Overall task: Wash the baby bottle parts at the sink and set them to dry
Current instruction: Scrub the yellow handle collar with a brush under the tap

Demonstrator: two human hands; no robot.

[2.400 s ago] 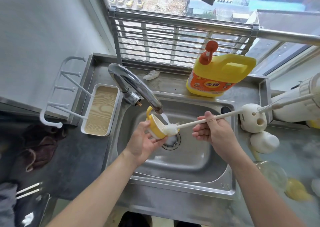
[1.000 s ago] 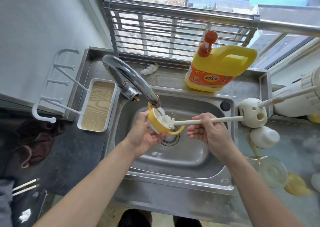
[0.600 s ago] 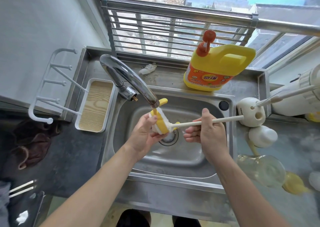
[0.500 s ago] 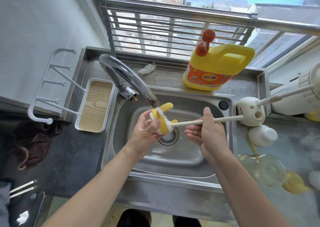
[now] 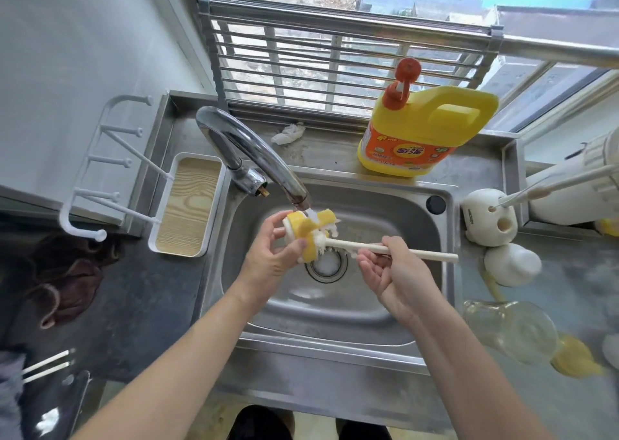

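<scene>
- Yellow bottle part (image 5: 307,235) (a ring with handles, by the look of it); now sitting directly under the faucet (image 5: 254,158) mouth, water running onto it; 2.4 s ago it was lower and its open side was facing the brush.
- Left hand (image 5: 271,255); gripping the yellow part with fingers and thumb curled round it, above the sink (image 5: 395,211) drain; the part has been turned over in this grip during the last second.
- Brush (image 5: 385,248); its white head is now working against the outside lower edge of the part, no longer pushed inside the cup of it.
- Right hand (image 5: 388,272); clenched round the brush handle, lower and nearer the drain than before, the handle slanting down to the right.
- Reading for the task; the inside scrub is probably finished and the outer face is being scrubbed and rinsed together; drying is not yet begun.
- Drying rack (image 5: 107,168) at the left; carrying nothing on its pegs.
- Glass bottle (image 5: 509,330) and white cap (image 5: 512,263); lying on the surface (image 5: 569,272) to the right, seemingly waiting their turn.
</scene>
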